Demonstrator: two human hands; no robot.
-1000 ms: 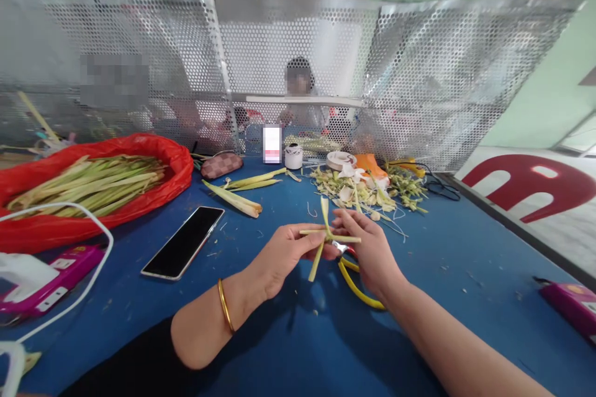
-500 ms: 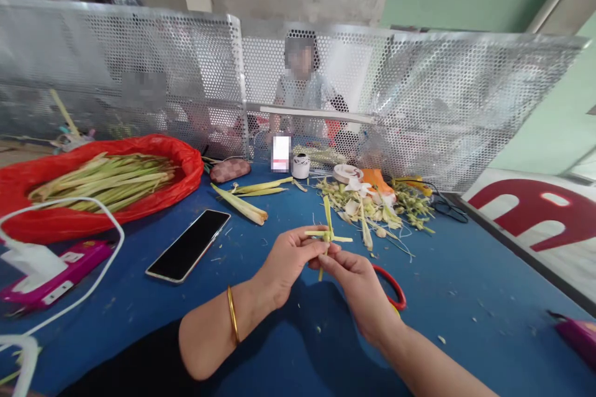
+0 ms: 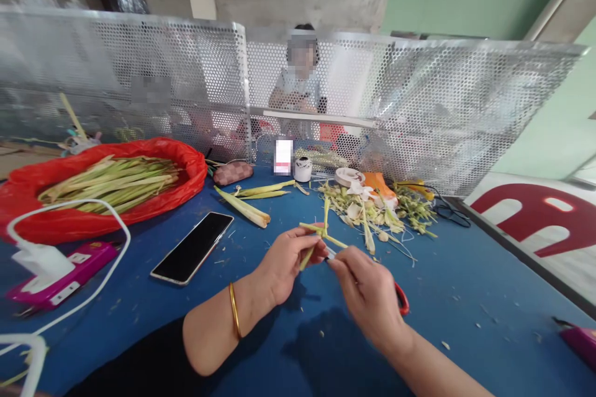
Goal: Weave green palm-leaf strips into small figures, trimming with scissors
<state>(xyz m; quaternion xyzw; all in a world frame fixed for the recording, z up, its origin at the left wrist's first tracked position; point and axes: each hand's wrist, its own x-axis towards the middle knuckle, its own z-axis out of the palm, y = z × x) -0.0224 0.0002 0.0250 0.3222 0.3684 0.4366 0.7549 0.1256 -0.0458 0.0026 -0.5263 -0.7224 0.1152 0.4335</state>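
Head view of a blue worktop (image 3: 261,347). The left hand (image 3: 284,260), a gold bangle (image 3: 234,318) on its wrist, pinches between thumb and fingertips a small cross of pale green leaf strips (image 3: 321,232), held just above the middle of the worktop. The right hand (image 3: 367,288) is closed around a red-handled cutting tool (image 3: 401,299); the tool's metal tip meets the cross just beside the left thumb, and whether its blades are apart cannot be told. Toward the left edge lies a red plastic bag (image 3: 186,164) filled with long green stalks (image 3: 112,178). Nearer the left corner, a pink power bank (image 3: 81,260) carries a white plug (image 3: 40,258) with a looping white cable (image 3: 125,242). A black smartphone (image 3: 193,247) lies face up between the bag and the left hand. Two loose pale stalks (image 3: 246,206) lie beyond the phone. Along the far edge stand a brown checked pouch (image 3: 234,172) and a small white jar (image 3: 303,169), with a heap of green and white trimmings (image 3: 372,208) to their right. A perforated metal screen (image 3: 186,87) closes the far edge; another person (image 3: 298,84) sits behind it. A red plastic chair (image 3: 535,211) stands beyond the right edge.
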